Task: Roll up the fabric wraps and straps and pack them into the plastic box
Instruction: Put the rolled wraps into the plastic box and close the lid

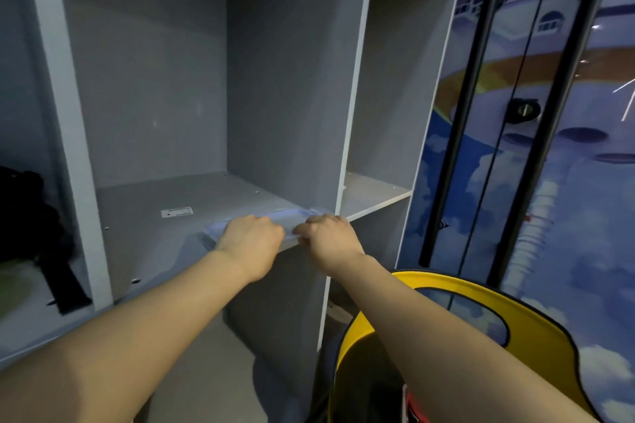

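A flat clear plastic box (292,216) lies at the front right corner of a grey shelf (144,237). My left hand (252,239) rests over its near edge with the fingers curled down on it. My right hand (328,237) grips the box's right front edge, close beside the left hand. Both hands hide most of the box; only its pale far rim shows. What is inside the box cannot be seen. A black fabric strap (60,282) hangs in the compartment at the far left.
A grey upright panel (350,113) stands just right of the box. A yellow-rimmed fabric bin (446,288) sits below my right arm. Sliding doors with a blue picture (549,182) fill the right side. A white sticker (177,212) lies on the shelf.
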`<state>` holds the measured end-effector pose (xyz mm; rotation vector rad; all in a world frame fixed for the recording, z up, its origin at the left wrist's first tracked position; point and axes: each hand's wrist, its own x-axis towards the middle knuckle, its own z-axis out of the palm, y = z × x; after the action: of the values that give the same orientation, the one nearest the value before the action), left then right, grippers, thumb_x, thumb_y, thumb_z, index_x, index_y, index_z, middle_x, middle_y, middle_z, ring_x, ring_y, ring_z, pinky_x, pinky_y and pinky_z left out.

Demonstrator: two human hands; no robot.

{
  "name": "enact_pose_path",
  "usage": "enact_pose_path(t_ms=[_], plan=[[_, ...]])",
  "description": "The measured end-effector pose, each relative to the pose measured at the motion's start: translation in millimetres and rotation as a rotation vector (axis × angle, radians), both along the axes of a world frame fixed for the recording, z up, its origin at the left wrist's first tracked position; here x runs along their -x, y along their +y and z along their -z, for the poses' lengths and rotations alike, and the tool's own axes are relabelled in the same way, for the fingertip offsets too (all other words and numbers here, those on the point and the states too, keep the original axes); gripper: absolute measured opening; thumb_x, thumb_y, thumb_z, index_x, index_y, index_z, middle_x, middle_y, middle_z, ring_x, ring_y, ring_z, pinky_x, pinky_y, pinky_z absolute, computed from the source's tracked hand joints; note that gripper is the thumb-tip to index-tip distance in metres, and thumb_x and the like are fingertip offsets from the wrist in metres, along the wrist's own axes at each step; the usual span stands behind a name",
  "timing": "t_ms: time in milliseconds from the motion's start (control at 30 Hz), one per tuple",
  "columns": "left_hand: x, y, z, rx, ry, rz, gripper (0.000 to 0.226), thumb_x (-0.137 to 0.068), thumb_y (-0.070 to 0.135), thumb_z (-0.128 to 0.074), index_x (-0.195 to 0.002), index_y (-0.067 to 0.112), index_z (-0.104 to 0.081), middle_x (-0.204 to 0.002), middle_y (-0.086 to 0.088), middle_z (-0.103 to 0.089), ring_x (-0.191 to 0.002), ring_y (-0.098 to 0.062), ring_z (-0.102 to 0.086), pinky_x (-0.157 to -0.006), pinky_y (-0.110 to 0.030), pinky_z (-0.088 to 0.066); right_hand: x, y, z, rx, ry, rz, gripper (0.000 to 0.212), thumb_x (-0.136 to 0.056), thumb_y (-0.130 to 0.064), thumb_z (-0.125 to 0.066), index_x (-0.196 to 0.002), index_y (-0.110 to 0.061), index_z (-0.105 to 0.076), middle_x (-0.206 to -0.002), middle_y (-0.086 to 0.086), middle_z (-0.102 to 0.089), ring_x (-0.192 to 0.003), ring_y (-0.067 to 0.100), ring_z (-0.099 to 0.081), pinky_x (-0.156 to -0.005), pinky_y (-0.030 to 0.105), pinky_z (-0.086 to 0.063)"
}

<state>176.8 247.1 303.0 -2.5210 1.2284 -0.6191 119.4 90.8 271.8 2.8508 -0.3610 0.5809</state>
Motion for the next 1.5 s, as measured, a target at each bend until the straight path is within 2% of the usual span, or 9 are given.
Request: enact_pose_path(t_ms=[267, 500, 667, 800, 967, 1033, 1100, 1367, 1500], plan=[[66.4, -4.3, -51.4, 0.195, -0.081, 0.208, 0.041, -0.096, 0.017, -0.053, -0.135, 0.031, -0.046, -0.121, -0.003, -0.066, -0.110, -0.032, -0.065, -0.071, -0.036, -0.041, 94.1, -4.8, -50.4, 0.094, -0.191, 0.079, 0.024, -0.095, -0.017, -0.053, -0.117, -0.022, -0.060, -0.110, 0.004, -0.066, -0.105, 0.030, -0.060, -0.088, 0.038, -0.038], [112.6, -42.8, -38.1, 0.296, 0.084, 0.485, 0.038, -0.104, 0.028, -0.049, -0.136, 0.047, -0.044, -0.124, -0.002, -0.066, -0.104, -0.030, -0.062, -0.071, -0.035, -0.042, 206.1, -28.9, -54.1, -0.030, -0.160, 0.208, 0.021, -0.098, -0.030, -0.052, -0.112, -0.017, -0.058, -0.108, 0.008, -0.067, -0.099, 0.035, -0.061, -0.080, 0.044, -0.048], [138.1, -73.4, -16.3, 0.307, 0.608, 0.675, 0.031, -0.102, 0.033, -0.055, -0.124, 0.054, -0.057, -0.119, 0.008, -0.063, -0.090, -0.013, -0.061, -0.085, -0.041, -0.054, 286.2, -52.5, -28.2, -0.361, -0.170, 0.340, 0.034, -0.094, -0.050, -0.060, -0.112, -0.021, -0.063, -0.105, 0.003, -0.066, -0.099, 0.026, -0.062, -0.077, 0.039, -0.051], [150.6, -106.0, 13.6, 0.256, 0.958, 0.724, 0.033, -0.098, 0.024, -0.063, -0.123, 0.046, -0.064, -0.120, 0.011, -0.065, -0.072, -0.014, -0.072, -0.079, -0.036, -0.058, 329.2, -70.4, 1.8, -0.711, -0.247, 0.510, 0.067, -0.084, -0.057, -0.073, -0.134, -0.016, -0.056, -0.129, 0.002, -0.062, -0.122, 0.025, -0.059, -0.099, 0.040, -0.051], [158.5, -138.9, 56.9, 0.311, 1.330, 0.659, 0.029, -0.093, 0.017, -0.072, -0.115, 0.036, -0.073, -0.099, 0.000, -0.076, -0.069, -0.024, -0.075, -0.064, -0.030, -0.058, 369.9, -95.8, 47.3, -1.094, -0.360, 0.451, 0.050, -0.092, -0.033, -0.074, -0.130, -0.004, -0.058, -0.114, 0.001, -0.066, -0.112, 0.024, -0.064, -0.101, 0.032, -0.048], [160.0, -151.2, 73.6, 0.409, 1.472, 0.600, 0.028, -0.088, 0.020, -0.078, -0.114, 0.031, -0.074, -0.094, -0.001, -0.078, -0.067, -0.023, -0.074, -0.059, -0.026, -0.055, 380.4, -106.3, 67.2, -1.233, -0.453, 0.385, 0.022, -0.094, -0.021, -0.071, -0.110, -0.006, -0.066, -0.099, 0.004, -0.068, -0.095, 0.024, -0.067, -0.089, 0.028, -0.055], [161.2, -163.1, 93.0, 0.494, 1.617, 0.518, 0.031, -0.085, 0.024, -0.080, -0.115, 0.023, -0.073, -0.089, -0.002, -0.078, -0.065, -0.023, -0.072, -0.059, -0.029, -0.055, 389.0, -115.6, 86.6, -1.377, -0.541, 0.348, 0.019, -0.095, -0.014, -0.069, -0.110, -0.003, -0.065, -0.095, 0.007, -0.064, -0.084, 0.017, -0.063, -0.077, 0.023, -0.055], [146.6, -181.3, 188.4, 0.585, 2.048, 0.202, 0.014, -0.099, 0.011, -0.060, -0.111, 0.006, -0.063, -0.081, -0.011, -0.075, -0.070, -0.026, -0.074, -0.063, -0.036, -0.062, 393.5, -154.9, 143.3, -1.533, -0.644, 0.492, 0.011, -0.095, -0.018, -0.069, -0.100, -0.009, -0.067, -0.069, 0.000, -0.057, -0.058, 0.010, -0.052, -0.051, 0.017, -0.042], [146.4, -193.3, 232.3, 0.681, 2.162, 0.042, 0.008, -0.100, 0.008, -0.059, -0.107, 0.006, -0.062, -0.080, -0.011, -0.074, -0.062, -0.023, -0.074, -0.053, -0.031, -0.061, 380.2, -172.6, 179.7, -1.508, -0.649, 0.671, 0.025, -0.094, -0.031, -0.070, -0.092, -0.007, -0.065, -0.070, 0.009, -0.064, -0.060, 0.020, -0.057, -0.059, 0.029, -0.046]])
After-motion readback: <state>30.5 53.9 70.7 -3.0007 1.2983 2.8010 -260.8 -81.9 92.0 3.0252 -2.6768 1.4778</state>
